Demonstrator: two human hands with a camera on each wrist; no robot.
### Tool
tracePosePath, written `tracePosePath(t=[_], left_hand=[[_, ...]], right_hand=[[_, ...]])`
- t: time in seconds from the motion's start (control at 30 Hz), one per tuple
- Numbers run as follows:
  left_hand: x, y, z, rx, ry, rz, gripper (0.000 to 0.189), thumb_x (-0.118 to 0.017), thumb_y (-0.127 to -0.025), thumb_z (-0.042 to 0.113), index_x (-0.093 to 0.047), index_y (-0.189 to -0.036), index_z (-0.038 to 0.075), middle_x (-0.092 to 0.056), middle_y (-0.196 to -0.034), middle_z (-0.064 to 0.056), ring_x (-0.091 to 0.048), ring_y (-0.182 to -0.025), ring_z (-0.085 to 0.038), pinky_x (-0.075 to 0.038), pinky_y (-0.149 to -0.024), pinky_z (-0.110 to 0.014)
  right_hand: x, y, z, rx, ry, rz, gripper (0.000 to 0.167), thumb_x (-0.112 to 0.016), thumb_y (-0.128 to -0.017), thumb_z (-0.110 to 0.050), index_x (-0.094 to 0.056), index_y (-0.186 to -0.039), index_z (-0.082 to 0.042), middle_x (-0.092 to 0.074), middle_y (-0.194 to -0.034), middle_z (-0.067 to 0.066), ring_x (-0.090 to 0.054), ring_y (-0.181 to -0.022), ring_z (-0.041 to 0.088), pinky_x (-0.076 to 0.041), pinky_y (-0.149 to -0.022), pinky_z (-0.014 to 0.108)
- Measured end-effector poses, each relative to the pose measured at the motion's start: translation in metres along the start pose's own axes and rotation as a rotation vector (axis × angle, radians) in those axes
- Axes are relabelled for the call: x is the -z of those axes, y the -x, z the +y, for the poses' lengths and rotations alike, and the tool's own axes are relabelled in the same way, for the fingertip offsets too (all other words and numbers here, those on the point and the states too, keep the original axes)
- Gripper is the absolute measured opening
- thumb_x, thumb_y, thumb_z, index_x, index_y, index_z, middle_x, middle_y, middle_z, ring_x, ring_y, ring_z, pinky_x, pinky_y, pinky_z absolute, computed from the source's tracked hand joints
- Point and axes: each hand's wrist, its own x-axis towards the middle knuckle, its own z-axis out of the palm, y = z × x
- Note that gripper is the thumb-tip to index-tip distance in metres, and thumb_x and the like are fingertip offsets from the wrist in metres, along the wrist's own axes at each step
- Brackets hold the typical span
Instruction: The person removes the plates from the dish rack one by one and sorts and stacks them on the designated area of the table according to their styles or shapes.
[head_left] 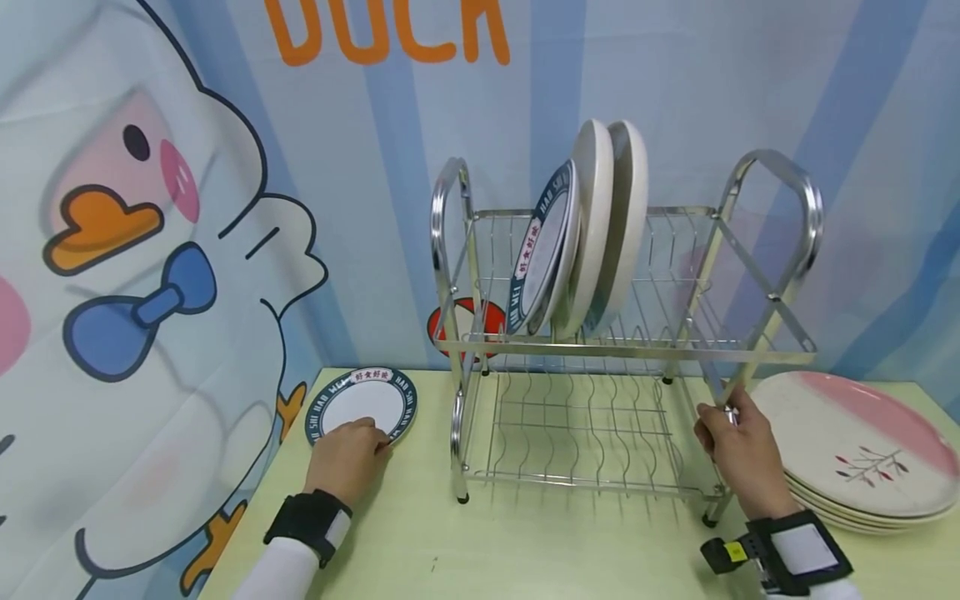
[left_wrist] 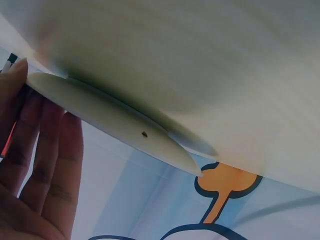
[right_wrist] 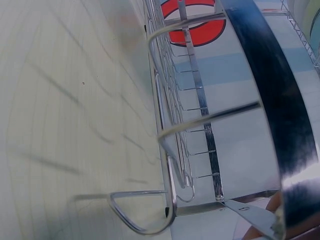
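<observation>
Left end of the table [head_left: 555,550]: the left hand [head_left: 347,460] has the small blue-rimmed plate [head_left: 363,404] by its near-right edge, thumb on one side of the rim, fingers on the other, so a pretty narrow pinch. That grip looks like the step in hand. If it were me I'd get a bit more finger over the rim before trusting any weight to it, cos an off-centre pinch could let a round plate swivel or dip.

It's lying face up, close to flat; can't tell if the pinched edge is off the table. Being round, it has no real long axis, but the red-lettered label [head_left: 371,375] points away from the person.

Next along, the metal rack [head_left: 630,350] runs long ways left to right. Up top, the matching plate [head_left: 542,258] stands on edge, face turned left, tops tilting right alongside the white plates [head_left: 592,217].

The right hand [head_left: 746,458] grips the rack's right side frame, fingers curled round the metal, though the wrist view hides most of them. I'd hold it firm but not tug; looks light enough to skid.

Far right, just past that hand: the pink-and-white plate stack [head_left: 832,433], flat.
</observation>
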Motion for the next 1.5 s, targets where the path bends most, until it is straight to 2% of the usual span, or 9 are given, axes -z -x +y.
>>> tracePosePath(t=[0.17, 0.3, 0.53, 0.8, 1.03, 1.27, 1.4, 1.5], left_hand=[[0.009, 0.001, 0.002, 0.022, 0.039, -0.010, 0.020, -0.088, -0.083, 0.027, -0.083, -0.094, 0.011, -0.071, -0.083, 0.000, -0.068, -0.073, -0.018, -0.059, -0.070, -0.038], [0.016, 0.001, 0.004, 0.035, 0.059, 0.014, 0.024, -0.087, -0.085, 0.031, -0.082, -0.097, 0.011, -0.071, -0.085, -0.001, -0.066, -0.070, -0.015, -0.056, -0.064, -0.033], [0.032, 0.006, 0.010, -0.003, 0.062, 0.135, 0.025, -0.086, -0.085, 0.032, -0.080, -0.097, 0.011, -0.073, -0.083, -0.002, -0.063, -0.063, -0.013, -0.050, -0.055, -0.029], [0.065, 0.014, 0.025, -0.043, 0.116, 0.251, 0.022, -0.083, -0.088, 0.032, -0.079, -0.098, 0.013, -0.072, -0.080, 0.000, -0.061, -0.063, -0.011, -0.047, -0.053, -0.025], [0.092, 0.020, 0.043, -0.130, 0.135, 0.362, 0.020, -0.084, -0.087, 0.032, -0.078, -0.097, 0.015, -0.071, -0.079, 0.003, -0.064, -0.065, -0.011, -0.048, -0.054, -0.024], [0.128, 0.028, 0.068, -0.225, 0.174, 0.486, 0.016, -0.082, -0.089, 0.028, -0.076, -0.096, 0.015, -0.073, -0.079, 0.002, -0.065, -0.065, -0.010, -0.051, -0.054, -0.024], [0.150, 0.031, 0.082, -0.308, 0.217, 0.586, 0.016, -0.082, -0.088, 0.024, -0.073, -0.093, 0.011, -0.071, -0.076, 0.001, -0.062, -0.061, -0.008, -0.050, -0.053, -0.023], [0.165, 0.032, 0.091, -0.348, 0.260, 0.625, 0.018, -0.078, -0.091, 0.025, -0.072, -0.095, 0.009, -0.070, -0.075, -0.001, -0.062, -0.060, -0.010, -0.051, -0.052, -0.024]], right_hand=[[0.000, -0.001, 0.000, -0.003, 0.002, 0.001, 0.048, -0.041, -0.112, -0.024, -0.032, -0.152, 0.001, -0.052, -0.071, -0.002, -0.042, -0.056, 0.010, -0.037, -0.051, 0.032], [0.000, 0.000, -0.001, 0.010, -0.005, 0.004, 0.049, -0.041, -0.112, -0.025, -0.032, -0.152, 0.001, -0.051, -0.071, -0.002, -0.042, -0.056, 0.010, -0.037, -0.050, 0.032], [-0.001, -0.001, -0.002, 0.015, -0.007, 0.003, 0.044, -0.042, -0.112, -0.025, -0.034, -0.148, 0.000, -0.051, -0.072, -0.002, -0.042, -0.057, 0.010, -0.036, -0.050, 0.033], [-0.001, 0.000, -0.002, 0.014, -0.006, 0.000, 0.047, -0.042, -0.112, -0.024, -0.032, -0.151, 0.000, -0.051, -0.070, -0.002, -0.041, -0.056, 0.010, -0.036, -0.050, 0.033], [0.000, 0.001, -0.003, 0.013, -0.009, -0.008, 0.057, -0.041, -0.112, -0.025, -0.024, -0.160, 0.002, -0.051, -0.070, -0.003, -0.040, -0.054, 0.011, -0.035, -0.049, 0.035], [0.001, 0.000, 0.000, -0.007, -0.011, -0.021, 0.063, -0.041, -0.112, -0.024, -0.015, -0.163, 0.001, -0.051, -0.070, -0.003, -0.039, -0.054, 0.010, -0.035, -0.049, 0.034], [0.001, -0.001, 0.001, -0.004, -0.012, -0.019, 0.058, -0.041, -0.112, -0.023, -0.021, -0.161, 0.001, -0.051, -0.070, -0.003, -0.039, -0.055, 0.010, -0.035, -0.049, 0.034], [0.001, 0.000, 0.000, 0.010, -0.013, -0.010, 0.052, -0.041, -0.112, -0.023, -0.028, -0.156, 0.000, -0.051, -0.071, -0.003, -0.040, -0.055, 0.011, -0.035, -0.050, 0.034]])
